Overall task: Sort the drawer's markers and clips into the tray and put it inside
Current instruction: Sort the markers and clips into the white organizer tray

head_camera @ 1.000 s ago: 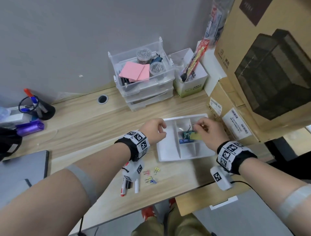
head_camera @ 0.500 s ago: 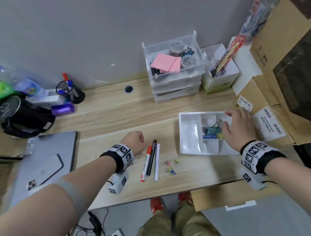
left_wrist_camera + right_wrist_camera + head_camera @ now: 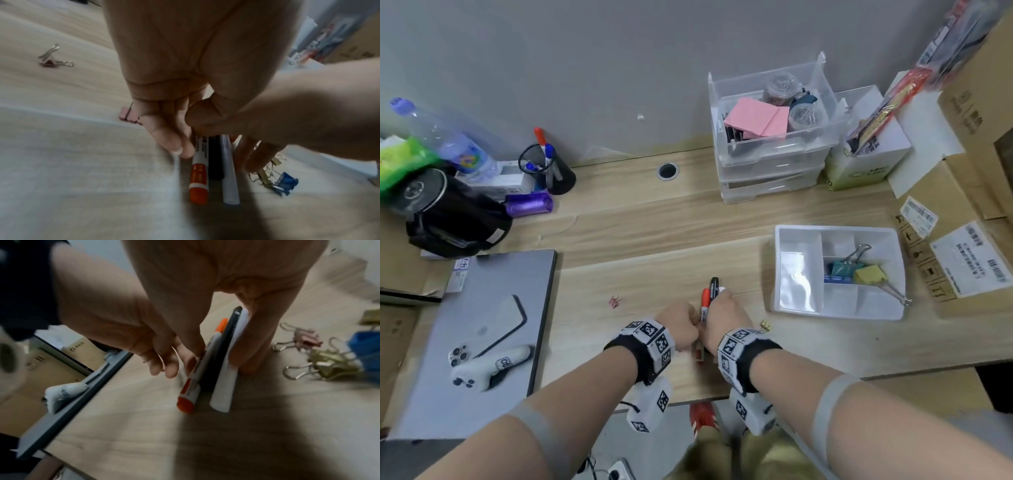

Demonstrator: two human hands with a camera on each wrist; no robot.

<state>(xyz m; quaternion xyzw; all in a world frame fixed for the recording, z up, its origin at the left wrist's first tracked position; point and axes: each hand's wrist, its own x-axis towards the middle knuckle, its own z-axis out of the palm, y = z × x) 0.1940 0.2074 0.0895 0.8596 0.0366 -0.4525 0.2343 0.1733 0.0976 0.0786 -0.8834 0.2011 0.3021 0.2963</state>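
Both hands are at the near edge of the table (image 3: pixel 640 240), squeezing three markers together. The left hand (image 3: pixel 677 323) has curled fingers (image 3: pixel 174 142) pushing on the red marker (image 3: pixel 198 175). The right hand (image 3: pixel 726 317) has fingers (image 3: pixel 249 353) curled against the white marker (image 3: pixel 223 389), with the black marker (image 3: pixel 714 285) between them. The tray (image 3: pixel 796 274) sits near the right edge, already holding big clips. The round markers could roll or slip out when lifted. Small clips (image 3: pixel 320 363) lie just beside them and could get knocked off the table.

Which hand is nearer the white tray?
Right. The right hand is on the markers, on the side toward the white tray; the left hand sits farther from it.
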